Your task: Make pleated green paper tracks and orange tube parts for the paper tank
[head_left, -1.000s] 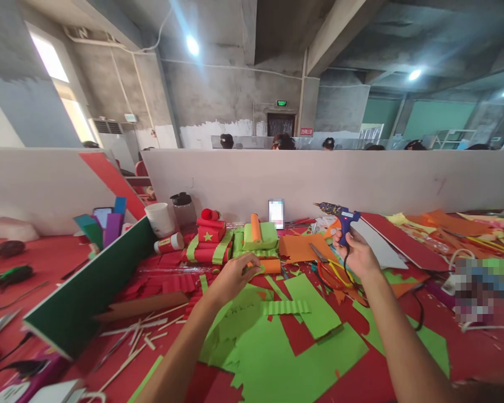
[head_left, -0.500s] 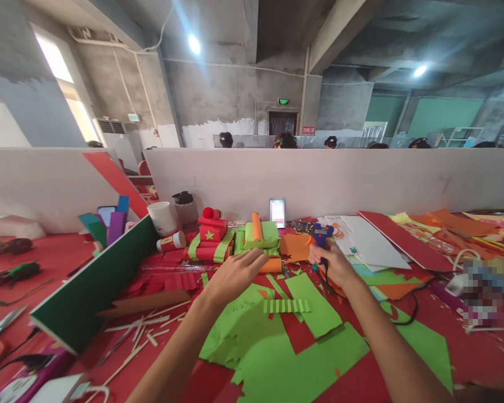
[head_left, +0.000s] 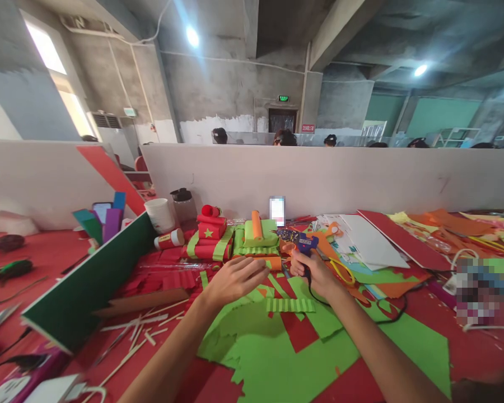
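Observation:
My right hand is wrapped round the handle of a blue glue gun. The gun's speckled nozzle end points left, close to a light-green paper block with an orange paper roll standing out on top. My left hand is stretched out flat, palm down, its fingertips by another orange roll in front of the block. Whether they touch that roll, I cannot tell. A pleated green paper strip lies between my forearms on green sheets.
Left of the block sits a red paper stack with green bands and a star. A dark green board stands at left near paper cups. Yellow-handled scissors, white boards and the gun's black cable lie right. A phone leans behind.
My right hand has moved left with the glue gun, bringing its nozzle near the green block. The yellow scissors handle now shows. My left hand stays nearly in place.

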`<state>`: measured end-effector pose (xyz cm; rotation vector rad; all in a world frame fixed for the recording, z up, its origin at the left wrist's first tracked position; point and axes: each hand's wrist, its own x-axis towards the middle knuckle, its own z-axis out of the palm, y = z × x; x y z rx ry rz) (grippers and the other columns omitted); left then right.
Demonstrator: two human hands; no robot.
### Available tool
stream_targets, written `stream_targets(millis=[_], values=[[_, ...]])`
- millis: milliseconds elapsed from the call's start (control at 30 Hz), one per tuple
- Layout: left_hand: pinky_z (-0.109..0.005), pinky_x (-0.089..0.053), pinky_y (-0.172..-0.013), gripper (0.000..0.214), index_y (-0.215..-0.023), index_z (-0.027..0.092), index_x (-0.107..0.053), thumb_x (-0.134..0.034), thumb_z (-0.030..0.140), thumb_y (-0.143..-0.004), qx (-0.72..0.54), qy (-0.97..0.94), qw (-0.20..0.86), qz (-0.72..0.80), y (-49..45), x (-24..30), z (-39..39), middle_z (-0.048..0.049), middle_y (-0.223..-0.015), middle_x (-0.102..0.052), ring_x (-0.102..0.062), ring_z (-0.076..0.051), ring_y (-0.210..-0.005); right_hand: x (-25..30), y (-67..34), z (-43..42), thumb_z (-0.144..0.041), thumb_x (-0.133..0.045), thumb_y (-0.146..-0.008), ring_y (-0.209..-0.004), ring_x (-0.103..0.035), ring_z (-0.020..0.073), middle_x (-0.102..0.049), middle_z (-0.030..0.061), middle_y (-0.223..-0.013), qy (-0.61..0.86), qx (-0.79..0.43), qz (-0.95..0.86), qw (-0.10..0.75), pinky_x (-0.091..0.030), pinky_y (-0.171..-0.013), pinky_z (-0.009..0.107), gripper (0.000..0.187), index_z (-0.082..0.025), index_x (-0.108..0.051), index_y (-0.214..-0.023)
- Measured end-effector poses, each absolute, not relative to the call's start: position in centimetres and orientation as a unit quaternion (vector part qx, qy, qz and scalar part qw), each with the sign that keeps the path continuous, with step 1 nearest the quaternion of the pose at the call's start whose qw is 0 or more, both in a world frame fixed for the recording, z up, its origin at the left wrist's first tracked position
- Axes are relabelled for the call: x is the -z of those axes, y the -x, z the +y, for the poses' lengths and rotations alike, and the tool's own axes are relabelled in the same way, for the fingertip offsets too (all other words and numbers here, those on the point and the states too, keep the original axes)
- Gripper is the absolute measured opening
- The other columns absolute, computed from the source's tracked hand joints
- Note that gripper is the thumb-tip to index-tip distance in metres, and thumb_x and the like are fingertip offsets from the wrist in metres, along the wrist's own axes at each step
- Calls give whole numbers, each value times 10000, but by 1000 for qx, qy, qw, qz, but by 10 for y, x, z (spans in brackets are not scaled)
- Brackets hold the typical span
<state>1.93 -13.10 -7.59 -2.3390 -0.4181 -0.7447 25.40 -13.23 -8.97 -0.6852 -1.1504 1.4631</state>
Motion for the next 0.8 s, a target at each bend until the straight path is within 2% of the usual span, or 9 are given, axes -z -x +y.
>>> stream_targets(millis=[100, 233, 367, 500, 667, 800], values=[[-252, -458, -648, 154, -1035, 168, -548, -420, 148, -951, 285, 888, 329, -148, -18, 78, -130, -67, -951, -653, -601, -128, -740, 93, -251, -132, -407, -726, -733, -472, -363, 85, -465, -53, -552, 329, -580, -501, 552, -320, -504, 260, 263, -185, -592, -774], [-262, -460, -626, 117, -991, 170, -558, -456, 153, -936, 273, 897, 329, -111, -26, 81, -130, -65, -936, -667, -585, -125, -690, 103, -239, -132, -447, -734, -709, -497, -431, 86, -570, -21, -683, 374, -566, -513, 526, -351, -511, 253, 310, -191, -583, -794], [-259, -484, -643, 135, -995, 174, -552, -431, 149, -942, 267, 912, 300, -81, -33, 83, -130, -66, -925, -668, -600, -123, -715, 107, -233, -135, -446, -764, -666, -488, -438, 97, -499, -55, -580, 397, -584, -516, 485, -329, -484, 243, 330, -199, -572, -770], [-255, -496, -638, 172, -1054, 175, -547, -415, 153, -946, 268, 912, 299, -83, -34, 85, -129, -77, -928, -671, -606, -123, -713, 105, -232, -138, -385, -819, -599, -521, -443, 97, -509, -59, -614, 379, -589, -514, 495, -354, -520, 245, 361, -203, -553, -760], [-265, -486, -623, 158, -1033, 167, -552, -429, 136, -938, 263, 908, 312, -92, -34, 84, -130, -71, -930, -671, -594, -126, -691, 106, -236, -136, -377, -809, -627, -546, -455, 105, -517, -51, -651, 364, -585, -530, 495, -363, -546, 253, 352, -209, -562, -814], [-258, -481, -653, 219, -1119, 166, -532, -384, 146, -958, 263, 909, 302, -118, -33, 83, -131, -83, -953, -660, -597, -127, -720, 108, -238, -134, -385, -815, -614, -547, -460, 109, -523, -53, -645, 369, -585, -533, 486, -363, -555, 259, 358, -209, -575, -813]])
